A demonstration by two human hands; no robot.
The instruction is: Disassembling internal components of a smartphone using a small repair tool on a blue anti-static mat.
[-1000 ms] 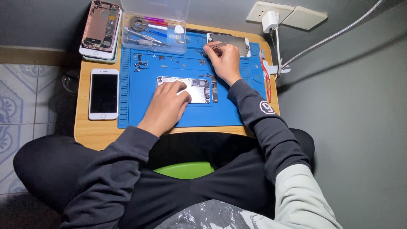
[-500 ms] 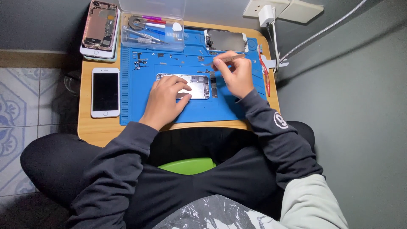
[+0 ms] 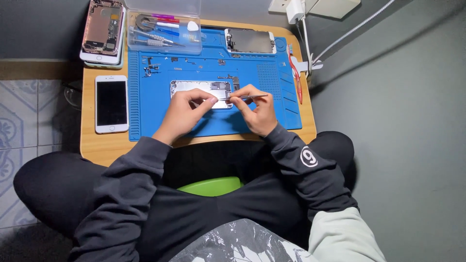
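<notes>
An opened phone body [image 3: 187, 86] lies in the middle of the blue work mat [image 3: 150, 111]. My left hand [image 3: 187, 109] rests on its near edge, fingers pressing it down. My right hand [image 3: 257, 110] grips thin metal tweezers [image 3: 247, 97], whose tip points left at the phone's right end. Small screws and parts [image 3: 150, 68] are scattered on the mat above the phone.
A white phone with a black screen [image 3: 111, 103] lies at the left on the small wooden table [image 3: 97, 145]. A clear tool box [image 3: 165, 29], an opened phone back [image 3: 102, 29], a detached screen [image 3: 250, 40] and red-handled tools [image 3: 295, 80] line the far and right sides. A charger with cable [image 3: 296, 9] sits by the wall.
My right hand came back from the far right of the mat with the tweezers and now sits at the phone's right end. My left hand stayed on the phone.
</notes>
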